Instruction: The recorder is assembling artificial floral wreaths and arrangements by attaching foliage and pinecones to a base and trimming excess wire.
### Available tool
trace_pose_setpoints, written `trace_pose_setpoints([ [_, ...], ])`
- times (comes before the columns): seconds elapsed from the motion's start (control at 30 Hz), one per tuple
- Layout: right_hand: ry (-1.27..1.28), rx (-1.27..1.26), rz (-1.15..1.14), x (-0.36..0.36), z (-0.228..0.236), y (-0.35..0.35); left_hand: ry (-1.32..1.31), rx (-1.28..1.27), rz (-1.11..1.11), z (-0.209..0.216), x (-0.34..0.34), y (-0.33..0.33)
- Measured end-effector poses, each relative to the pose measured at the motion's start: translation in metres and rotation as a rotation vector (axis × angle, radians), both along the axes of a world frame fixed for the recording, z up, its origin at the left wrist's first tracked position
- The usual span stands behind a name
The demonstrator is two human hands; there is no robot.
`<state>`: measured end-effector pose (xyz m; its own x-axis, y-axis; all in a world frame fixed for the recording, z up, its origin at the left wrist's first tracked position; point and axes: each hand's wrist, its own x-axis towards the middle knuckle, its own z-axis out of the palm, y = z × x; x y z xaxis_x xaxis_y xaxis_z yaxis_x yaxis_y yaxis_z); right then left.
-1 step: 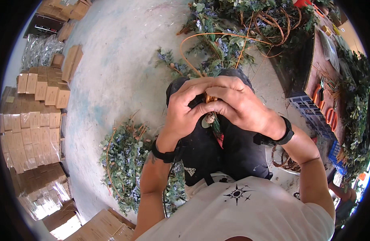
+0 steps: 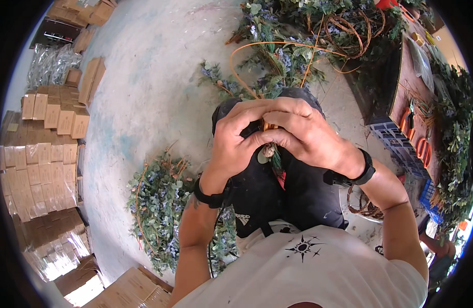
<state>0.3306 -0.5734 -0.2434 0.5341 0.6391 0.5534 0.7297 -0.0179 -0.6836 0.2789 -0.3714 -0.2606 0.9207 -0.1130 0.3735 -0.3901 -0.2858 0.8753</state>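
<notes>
In front of my knees, my left hand (image 2: 239, 136) and my right hand (image 2: 305, 126) meet, both closed around the middle of a greenery garland (image 2: 277, 159). Orange-brown coils (image 2: 270, 126) show between my thumbs and fingers; I cannot tell if they are wire or vine. Below my thumbs hang a small pine cone (image 2: 269, 150), a round leaf and green needles. Beyond my hands, sprigs with blue flowers (image 2: 285, 59) spread over the floor, and a thin orange strand (image 2: 234, 56) loops out from near my fingers. My fingers hide the joint itself.
A leafy heap (image 2: 162, 210) lies left of my legs. Twig wreaths (image 2: 352, 33) rest on greenery at the far right. Orange-handled pliers (image 2: 407, 123) and scissors (image 2: 424, 152) lie on a bench (image 2: 408, 77) over a blue crate (image 2: 395, 143). Cardboard boxes (image 2: 51, 159) are stacked left.
</notes>
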Motion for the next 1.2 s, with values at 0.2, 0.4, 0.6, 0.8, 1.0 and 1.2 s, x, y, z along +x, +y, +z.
trace_pose_setpoints([
  [0.2,0.079,0.040,0.033,0.000,-0.003,0.002,-0.096,0.103,0.032,0.001,0.000,0.003],
  [0.4,0.040,-0.044,-0.033,-0.001,-0.001,-0.006,-0.009,0.043,0.035,-0.004,-0.006,-0.006],
  [0.6,-0.128,-0.072,-0.034,-0.001,-0.001,-0.004,-0.002,-0.051,0.087,-0.014,-0.006,-0.007],
  [0.8,-0.046,-0.012,0.011,0.003,-0.006,0.007,0.016,-0.007,0.210,-0.013,-0.011,-0.008],
  [1.0,-0.075,0.091,-0.117,-0.007,-0.014,0.005,0.009,0.008,0.178,-0.012,-0.018,-0.017],
  [1.2,-0.055,0.069,-0.062,-0.006,-0.013,-0.005,0.019,0.158,0.145,-0.010,-0.014,-0.009],
])
